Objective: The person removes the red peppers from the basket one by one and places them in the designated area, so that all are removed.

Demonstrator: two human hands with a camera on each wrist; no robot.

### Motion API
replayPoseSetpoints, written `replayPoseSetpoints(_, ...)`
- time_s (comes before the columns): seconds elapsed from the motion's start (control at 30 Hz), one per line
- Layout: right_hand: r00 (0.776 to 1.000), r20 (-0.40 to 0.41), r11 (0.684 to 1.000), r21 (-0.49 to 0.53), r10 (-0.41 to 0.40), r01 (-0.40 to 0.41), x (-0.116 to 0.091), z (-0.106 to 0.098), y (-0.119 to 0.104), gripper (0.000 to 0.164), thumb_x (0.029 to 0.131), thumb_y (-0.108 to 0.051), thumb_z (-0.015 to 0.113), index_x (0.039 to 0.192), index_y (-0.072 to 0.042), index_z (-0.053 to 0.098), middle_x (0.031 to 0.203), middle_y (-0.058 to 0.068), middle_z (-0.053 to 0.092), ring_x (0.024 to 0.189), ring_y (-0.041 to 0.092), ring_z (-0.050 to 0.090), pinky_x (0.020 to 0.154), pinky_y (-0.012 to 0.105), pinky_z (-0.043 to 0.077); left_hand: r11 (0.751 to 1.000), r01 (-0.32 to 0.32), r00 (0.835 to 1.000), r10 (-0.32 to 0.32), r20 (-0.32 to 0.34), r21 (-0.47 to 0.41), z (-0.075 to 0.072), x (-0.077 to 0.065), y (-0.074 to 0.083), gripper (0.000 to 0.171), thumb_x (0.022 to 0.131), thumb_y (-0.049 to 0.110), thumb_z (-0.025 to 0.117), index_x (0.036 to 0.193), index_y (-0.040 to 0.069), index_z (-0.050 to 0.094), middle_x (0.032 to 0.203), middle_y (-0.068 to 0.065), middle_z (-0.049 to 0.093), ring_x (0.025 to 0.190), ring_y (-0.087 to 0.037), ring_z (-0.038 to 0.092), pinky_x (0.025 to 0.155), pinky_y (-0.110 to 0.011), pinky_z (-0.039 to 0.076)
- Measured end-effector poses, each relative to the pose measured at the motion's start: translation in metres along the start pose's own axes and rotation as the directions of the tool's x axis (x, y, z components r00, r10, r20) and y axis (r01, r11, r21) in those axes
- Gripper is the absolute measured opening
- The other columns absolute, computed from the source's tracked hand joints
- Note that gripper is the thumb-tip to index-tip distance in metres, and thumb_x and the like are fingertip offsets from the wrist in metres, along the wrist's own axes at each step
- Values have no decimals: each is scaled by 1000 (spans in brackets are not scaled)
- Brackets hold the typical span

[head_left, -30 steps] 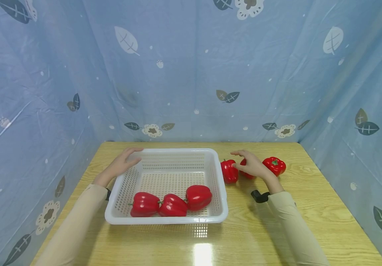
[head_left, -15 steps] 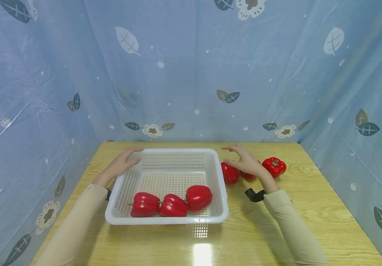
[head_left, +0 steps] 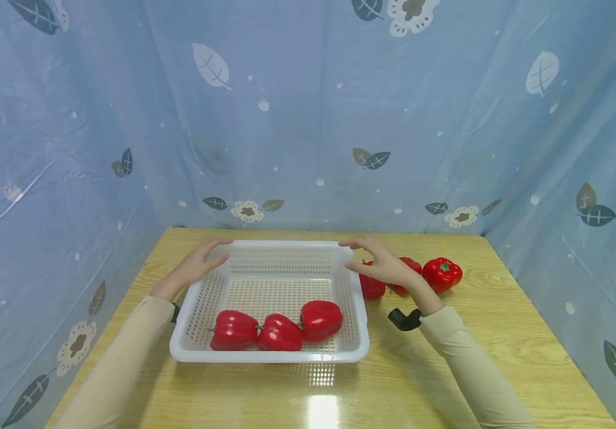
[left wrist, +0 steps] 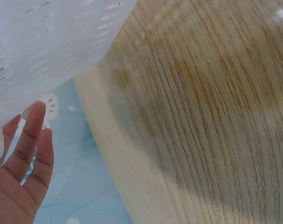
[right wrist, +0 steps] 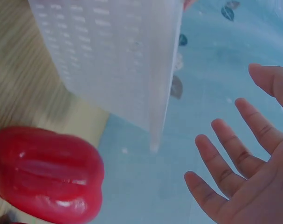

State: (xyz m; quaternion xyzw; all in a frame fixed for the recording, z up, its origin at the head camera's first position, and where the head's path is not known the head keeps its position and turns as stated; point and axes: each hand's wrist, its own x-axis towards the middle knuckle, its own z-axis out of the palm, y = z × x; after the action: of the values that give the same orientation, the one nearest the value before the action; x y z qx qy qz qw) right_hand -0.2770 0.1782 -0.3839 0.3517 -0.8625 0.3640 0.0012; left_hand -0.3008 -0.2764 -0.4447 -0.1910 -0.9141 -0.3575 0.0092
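A white perforated plastic basket [head_left: 270,356] stands on the table, with three red bell peppers [head_left: 278,332] lying along its near side. At the basket's far left corner is my left hand [head_left: 195,262], thumb over the rim and fingers loosely extended; in the left wrist view its fingertips lie right by the basket's outer wall [left wrist: 48,46]. My right hand [head_left: 385,262] hovers at the far right corner. Its fingers are spread and hold nothing, apart from the basket in the right wrist view. Below it, a red bell pepper [head_left: 372,287] is partly covered.
Two more red bell peppers, a partly hidden one [head_left: 408,263] and one with its green stem up [head_left: 442,274], sit right of the basket on the wooden table [head_left: 501,333]. A blue patterned curtain [head_left: 308,119] encloses the back and sides. Black straps are on both wrists.
My right hand has moved left from above the loose peppers to the basket's far right corner. The left hand, basket and peppers stay where they were; the head view has shifted slightly.
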Motion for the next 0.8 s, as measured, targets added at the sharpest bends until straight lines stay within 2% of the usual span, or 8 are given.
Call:
replayPoseSetpoints(0.23, 998, 61, 999, 9, -34, 33, 2, 14, -9, 46, 85, -26, 67, 127, -15, 53, 127, 3, 52, 113, 33, 49, 91, 54, 43, 1000, -15, 1000, 15, -8, -1, 1, 0, -2, 48, 94, 39, 51, 136, 17, 45, 143, -18, 35, 132, -38, 29, 101, -65, 25)
replayPoseSetpoints(0.43, 986, 143, 996, 48, -81, 74, 5, 30, -14, 46, 85, -24, 67, 127, -14, 53, 126, 4, 51, 115, 24, 48, 94, 51, 43, 1000, -14, 1000, 14, -9, 0, 1, 0, -2, 48, 94, 40, 51, 136, 17, 45, 143, -17, 35, 132, -38, 29, 101, -65, 25)
replayPoseSetpoints(0.6, 976, 206, 996, 64, -66, 54, 6, 41, -16, 48, 84, -27, 69, 127, -15, 53, 127, 0, 50, 115, 18, 47, 95, 46, 44, 1000, -5, 1000, 5, -4, -2, 1, 0, -1, 50, 94, 41, 51, 137, 18, 44, 143, -17, 35, 132, -39, 30, 100, -66, 27)
replayPoseSetpoints(0.8, 968, 246, 996, 80, -55, 36, 6, 50, -21, 50, 82, -31, 70, 127, -15, 53, 128, 1, 51, 119, 20, 45, 99, 48, 40, 1000, -7, 1000, 7, -4, -5, 1, 0, -1, 50, 94, 41, 51, 137, 16, 44, 143, -17, 35, 132, -38, 30, 100, -65, 27)
